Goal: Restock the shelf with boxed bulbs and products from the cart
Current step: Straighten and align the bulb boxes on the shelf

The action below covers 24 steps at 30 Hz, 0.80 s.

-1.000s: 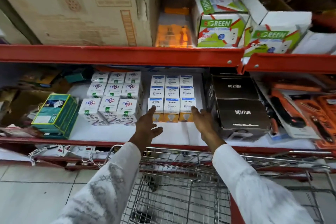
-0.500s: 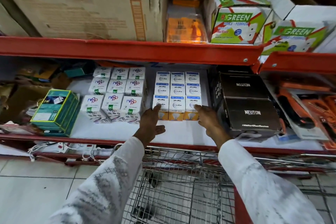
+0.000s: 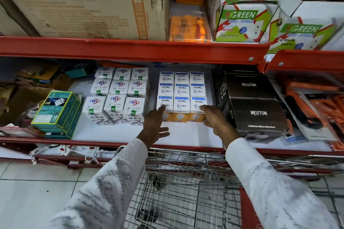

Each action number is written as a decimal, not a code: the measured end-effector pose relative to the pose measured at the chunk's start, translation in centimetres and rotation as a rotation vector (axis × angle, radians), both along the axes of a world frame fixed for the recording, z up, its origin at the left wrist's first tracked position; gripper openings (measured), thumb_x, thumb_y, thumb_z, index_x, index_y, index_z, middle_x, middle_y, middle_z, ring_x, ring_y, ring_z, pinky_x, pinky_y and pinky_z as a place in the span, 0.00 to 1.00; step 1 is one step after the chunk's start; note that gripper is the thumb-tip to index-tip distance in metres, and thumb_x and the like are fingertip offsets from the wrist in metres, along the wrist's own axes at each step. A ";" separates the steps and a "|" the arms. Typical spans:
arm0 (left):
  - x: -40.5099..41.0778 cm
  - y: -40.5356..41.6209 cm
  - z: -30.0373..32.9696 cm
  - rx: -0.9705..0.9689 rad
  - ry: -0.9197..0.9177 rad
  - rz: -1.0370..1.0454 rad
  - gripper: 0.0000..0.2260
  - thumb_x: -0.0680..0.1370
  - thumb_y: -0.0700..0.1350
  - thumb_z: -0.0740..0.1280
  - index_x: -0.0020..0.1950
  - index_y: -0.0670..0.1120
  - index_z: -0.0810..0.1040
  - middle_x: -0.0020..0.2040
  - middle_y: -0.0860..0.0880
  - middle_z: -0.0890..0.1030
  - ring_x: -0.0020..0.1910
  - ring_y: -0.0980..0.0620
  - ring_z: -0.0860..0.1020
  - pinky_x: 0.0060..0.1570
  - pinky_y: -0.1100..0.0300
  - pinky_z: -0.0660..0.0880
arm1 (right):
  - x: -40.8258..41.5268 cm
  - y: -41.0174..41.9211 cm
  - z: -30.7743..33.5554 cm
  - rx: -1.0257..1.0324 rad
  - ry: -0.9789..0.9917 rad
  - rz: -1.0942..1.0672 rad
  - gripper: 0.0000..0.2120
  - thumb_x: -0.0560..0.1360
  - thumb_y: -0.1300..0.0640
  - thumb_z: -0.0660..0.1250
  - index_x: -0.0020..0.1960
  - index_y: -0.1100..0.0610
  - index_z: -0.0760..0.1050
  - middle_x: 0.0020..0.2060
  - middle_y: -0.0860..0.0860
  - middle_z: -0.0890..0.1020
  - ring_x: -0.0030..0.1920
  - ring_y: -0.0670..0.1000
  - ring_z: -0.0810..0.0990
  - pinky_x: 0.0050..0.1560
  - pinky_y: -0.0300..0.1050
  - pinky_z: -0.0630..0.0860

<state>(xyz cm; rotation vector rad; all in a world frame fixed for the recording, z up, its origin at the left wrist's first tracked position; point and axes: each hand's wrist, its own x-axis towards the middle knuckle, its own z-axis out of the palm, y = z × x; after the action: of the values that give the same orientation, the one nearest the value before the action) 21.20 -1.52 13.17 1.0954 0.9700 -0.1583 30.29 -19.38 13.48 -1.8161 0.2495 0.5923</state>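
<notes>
Both hands have closed in on the Wipro boxes (image 3: 181, 96), flanking the front row.
Left hand (image 3: 155, 126) and right hand (image 3: 216, 120) open-fingered, gripping nothing; cart (image 3: 186, 191) interior mostly hidden by sleeves.

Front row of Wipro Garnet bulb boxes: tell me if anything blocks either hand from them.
Nothing visible does. The left hand has a fingertip on the left box of the front row of Wipro Garnet bulb boxes, and the right hand touches the right box. The black Neuton box stands beside, not between.

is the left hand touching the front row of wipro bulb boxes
Touching: in the head view the left hand's fingertips rest on the leftmost front wipro bulb box.
</notes>
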 end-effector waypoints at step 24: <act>-11.3 7.7 6.1 0.287 -0.202 -0.100 0.09 0.79 0.49 0.68 0.51 0.44 0.83 0.51 0.39 0.85 0.42 0.40 0.85 0.38 0.52 0.82 | -11.2 6.8 4.7 0.016 -0.481 -0.242 0.09 0.74 0.58 0.71 0.53 0.58 0.80 0.41 0.48 0.83 0.41 0.49 0.82 0.43 0.29 0.75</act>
<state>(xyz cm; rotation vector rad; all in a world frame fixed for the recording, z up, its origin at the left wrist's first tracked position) 9.91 6.16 19.23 1.3963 0.7717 0.0120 19.13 -12.58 18.22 -1.8203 0.1327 -0.0184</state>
